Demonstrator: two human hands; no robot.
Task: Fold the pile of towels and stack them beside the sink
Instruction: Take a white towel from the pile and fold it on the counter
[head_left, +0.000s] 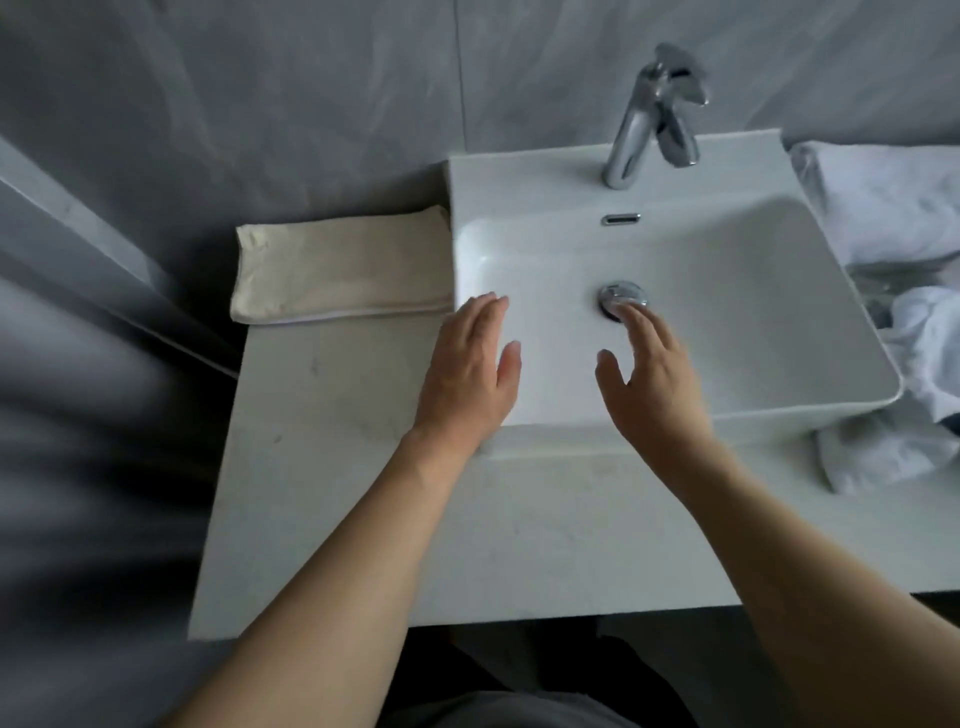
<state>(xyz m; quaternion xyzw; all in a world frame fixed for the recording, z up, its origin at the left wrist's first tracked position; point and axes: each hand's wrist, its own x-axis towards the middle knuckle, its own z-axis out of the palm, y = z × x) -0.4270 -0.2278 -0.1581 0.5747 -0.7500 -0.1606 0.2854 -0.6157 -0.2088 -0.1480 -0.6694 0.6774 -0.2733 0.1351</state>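
Folded towel: beige, lying flat on the counter left of the sink, its right end touching the sink wall; long edges straight, a pale hem showing along the near edge, upper face slightly creased. Pile: white towels, unfolded and crumpled, heaped on the counter at the right of the sink, against its right rim and partly cut off by the frame edge. Left hand: palm down over the sink's left rim, fingers straight and close together, thumb apart, holding nothing. Right hand: palm down over the basin, fingers relaxed and lightly spread, fingertips near the drain, holding nothing. Tap: chrome, at the back of the sink
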